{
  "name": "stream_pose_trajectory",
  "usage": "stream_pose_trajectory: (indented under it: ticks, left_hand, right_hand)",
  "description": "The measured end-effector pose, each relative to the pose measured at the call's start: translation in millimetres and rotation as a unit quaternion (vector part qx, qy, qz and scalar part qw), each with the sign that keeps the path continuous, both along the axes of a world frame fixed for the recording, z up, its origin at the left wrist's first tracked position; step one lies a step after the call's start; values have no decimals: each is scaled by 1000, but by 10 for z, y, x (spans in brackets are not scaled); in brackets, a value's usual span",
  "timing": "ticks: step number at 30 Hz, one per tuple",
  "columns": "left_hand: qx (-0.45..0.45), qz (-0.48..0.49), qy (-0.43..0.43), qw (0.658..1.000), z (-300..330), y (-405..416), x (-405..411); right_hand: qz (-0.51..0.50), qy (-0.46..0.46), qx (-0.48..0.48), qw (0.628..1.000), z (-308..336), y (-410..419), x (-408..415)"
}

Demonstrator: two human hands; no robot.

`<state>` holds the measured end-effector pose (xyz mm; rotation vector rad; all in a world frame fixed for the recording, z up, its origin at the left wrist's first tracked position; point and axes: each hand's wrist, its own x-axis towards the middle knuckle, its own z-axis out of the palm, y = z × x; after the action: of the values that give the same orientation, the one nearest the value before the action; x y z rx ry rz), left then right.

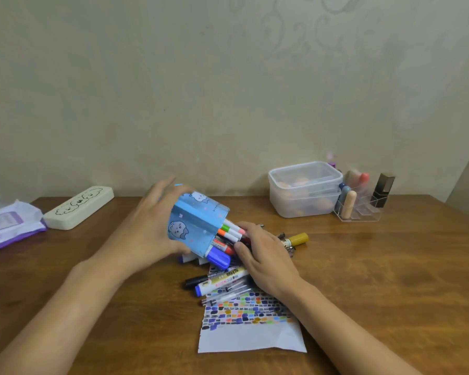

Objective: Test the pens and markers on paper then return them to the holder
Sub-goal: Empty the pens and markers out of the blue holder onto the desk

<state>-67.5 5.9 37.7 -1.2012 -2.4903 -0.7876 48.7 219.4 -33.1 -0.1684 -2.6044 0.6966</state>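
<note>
My left hand (146,228) grips a blue cartoon-print pen holder (195,223), tipped on its side with its mouth facing right. Several markers (229,232) stick out of the mouth, among them a purple-capped one (219,259). My right hand (266,255) lies at the holder's mouth, its fingers curled on the marker ends. More pens and markers (222,282) lie in a heap on the table, partly on a white paper (252,336) covered with colour swatches. A yellow-capped marker (295,239) lies beyond my right hand.
On the wooden table (390,280), a cream pencil case (79,207) and a purple tissue pack (8,226) sit at the back left. Stacked clear plastic boxes (305,190) and a clear organizer with cosmetics (360,204) stand at the back right, against the wall.
</note>
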Motion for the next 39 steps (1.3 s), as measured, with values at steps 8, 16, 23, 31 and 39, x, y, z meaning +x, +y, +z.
stream_pose_trajectory:
  ticks: [8, 16, 23, 31, 39]
  left_hand:
    - [393, -180, -304, 849, 34, 92, 107]
    - [348, -155, -329, 864, 89, 203, 5]
    - [245, -142, -429, 858, 152, 177, -33]
    - [282, -141, -390, 865, 275, 165, -69]
    - [310, -126, -373, 865, 348, -120, -249]
  right_hand:
    - [25, -6, -15, 1000, 31, -21, 40]
    - [25, 2, -25, 999, -12, -5, 33]
    - [15, -7, -55, 998, -5, -6, 21]
    - [-9, 18, -80, 997, -55, 20, -26]
    - [-26, 37, -33, 998, -87, 6, -45]
